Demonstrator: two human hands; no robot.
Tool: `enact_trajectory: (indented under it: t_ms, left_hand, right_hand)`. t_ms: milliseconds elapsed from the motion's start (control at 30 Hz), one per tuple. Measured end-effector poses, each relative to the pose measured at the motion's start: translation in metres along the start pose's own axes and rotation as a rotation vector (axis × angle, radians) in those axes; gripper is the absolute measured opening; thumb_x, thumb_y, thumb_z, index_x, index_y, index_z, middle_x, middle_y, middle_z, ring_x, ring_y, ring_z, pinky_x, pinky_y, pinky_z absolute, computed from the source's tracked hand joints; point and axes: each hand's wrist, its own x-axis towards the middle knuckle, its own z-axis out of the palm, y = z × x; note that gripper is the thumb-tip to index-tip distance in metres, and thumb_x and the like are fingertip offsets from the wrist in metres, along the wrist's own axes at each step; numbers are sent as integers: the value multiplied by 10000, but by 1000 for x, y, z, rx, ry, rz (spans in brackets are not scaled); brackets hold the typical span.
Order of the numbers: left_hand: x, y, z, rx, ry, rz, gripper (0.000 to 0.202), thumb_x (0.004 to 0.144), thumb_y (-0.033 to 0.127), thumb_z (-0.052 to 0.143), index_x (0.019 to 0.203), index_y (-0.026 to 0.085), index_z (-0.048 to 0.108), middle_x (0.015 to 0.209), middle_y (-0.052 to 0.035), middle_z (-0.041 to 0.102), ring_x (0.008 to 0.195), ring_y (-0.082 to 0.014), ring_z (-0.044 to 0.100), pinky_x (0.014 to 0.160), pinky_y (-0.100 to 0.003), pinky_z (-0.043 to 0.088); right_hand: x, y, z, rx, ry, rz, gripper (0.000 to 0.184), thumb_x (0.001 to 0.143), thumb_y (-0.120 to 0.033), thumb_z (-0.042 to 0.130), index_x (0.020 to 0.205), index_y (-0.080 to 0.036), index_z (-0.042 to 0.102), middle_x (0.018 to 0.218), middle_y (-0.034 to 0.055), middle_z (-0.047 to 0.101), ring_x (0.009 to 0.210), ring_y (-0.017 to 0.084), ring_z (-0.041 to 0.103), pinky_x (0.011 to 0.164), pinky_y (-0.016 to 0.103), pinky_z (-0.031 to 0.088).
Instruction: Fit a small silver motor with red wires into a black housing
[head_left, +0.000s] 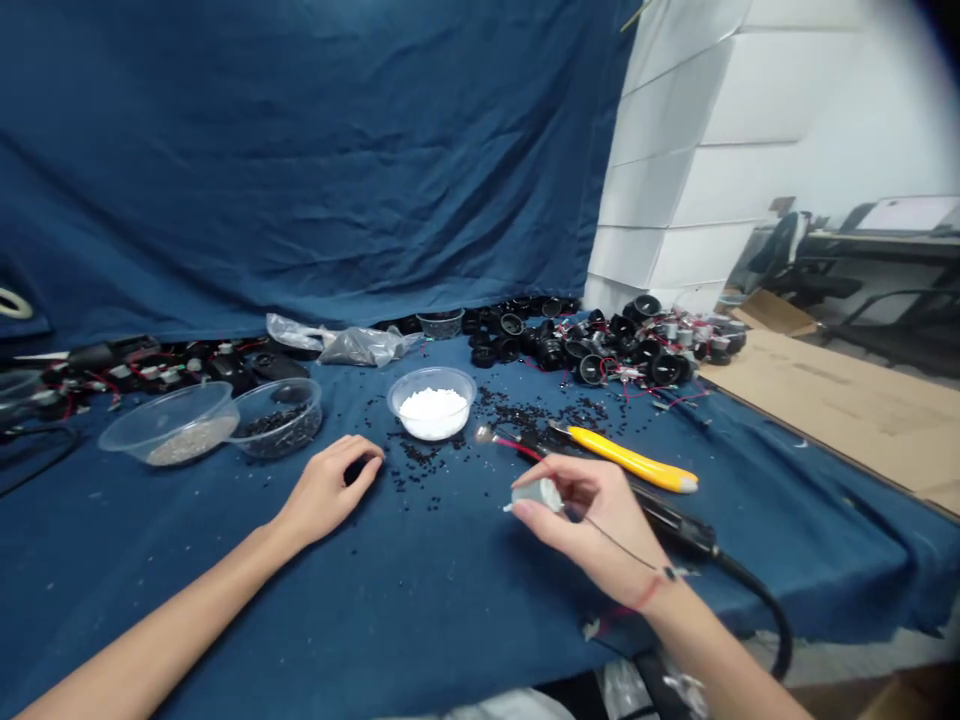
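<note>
My right hand (592, 525) is closed around a small grey cylindrical motor (537, 494) with thin wires trailing from it, held just above the blue cloth. A black soldering iron (660, 515) lies under and behind that hand, its tip (484, 434) pointing left. My left hand (330, 490) rests on the cloth with fingers curled, its fingertips touching small black bits (420, 455) scattered there. What it pinches, if anything, is too small to see. A clear bowl of white granules (432, 402) stands just beyond both hands.
A yellow-handled tool (630, 460) lies right of the bowl. Two clear bowls (217, 420) sit at the left, one with grey bits, one with black. A heap of black parts with red wires (607, 345) lies at the back right. Cardboard (840, 400) covers the right bench.
</note>
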Motion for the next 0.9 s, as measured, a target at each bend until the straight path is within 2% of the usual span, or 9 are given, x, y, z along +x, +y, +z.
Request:
enact_trajectory:
  t_ms: [133,233,367,433,600,667,800,833,900]
  left_hand:
    - [-4,-9,5,-107,5,-99,254,907,366,480,886,168,637,866,-44,669,789,-185,591,704,-275,427]
    - [-10,23,2,-206,-30,-105,265,896,389,507,859,165,642,757,-9,635,669,-143,529,634,-243,399]
    - [-27,80,4,-626,-335,-32,278,887,398,549,1021,166,618,786,6,599,693,-124,488,631,-221,384]
    - [-33,95,14,-769,-354,-58,277,892,410,549,989,156,603,833,-9,603,711,-121,490,642,-221,392]
    - [-31,90,37,-1054,-445,-270,427,876,539,526,786,122,529,568,27,492,476,-74,396,469,-206,288]
    - [-27,86,33,-1131,-431,-372,456,884,575,488,814,126,510,521,68,410,420,-48,273,429,-206,174]
    - [-9,92,4,-1196,-502,-544,409,833,366,641,1117,117,483,675,64,423,509,-36,294,489,-197,176]
    - [-3,97,-5,-1193,-540,-540,468,793,270,671,1184,117,465,721,50,449,540,-39,327,508,-197,203]
    - [8,109,-21,-1125,-587,-455,572,779,205,641,1294,116,408,811,10,522,606,-62,396,544,-205,261]
  right_hand:
    - [9,24,24,134,-4,144,266,629,-331,785,783,-146,672,604,-10,576,530,84,468,492,191,367]
    - [5,24,30,215,-30,160,298,633,-356,803,791,-141,671,634,3,609,567,85,505,549,195,400]
    - [0,5,41,269,-181,157,316,612,-310,832,813,-135,662,643,-12,595,555,72,480,526,186,386]
    - [2,-2,45,331,-277,146,323,658,-303,810,876,-143,633,635,-42,552,546,63,461,514,179,377]
    - [14,5,29,433,-552,228,529,742,-240,745,1211,-185,506,764,-35,593,648,90,570,614,211,450]
    - [14,7,12,418,-438,232,559,736,-236,742,1239,-189,503,899,24,647,742,134,634,675,256,495]
    - [-9,-10,-11,455,261,-2,226,782,-301,718,940,-162,635,763,30,670,620,111,628,594,210,501]
    - [-19,-16,-9,522,263,-32,185,808,-317,697,893,-160,646,691,20,655,541,101,601,527,198,480]
    - [-37,-24,3,646,-15,27,218,863,-369,632,870,-154,667,618,30,647,487,118,606,490,210,474]
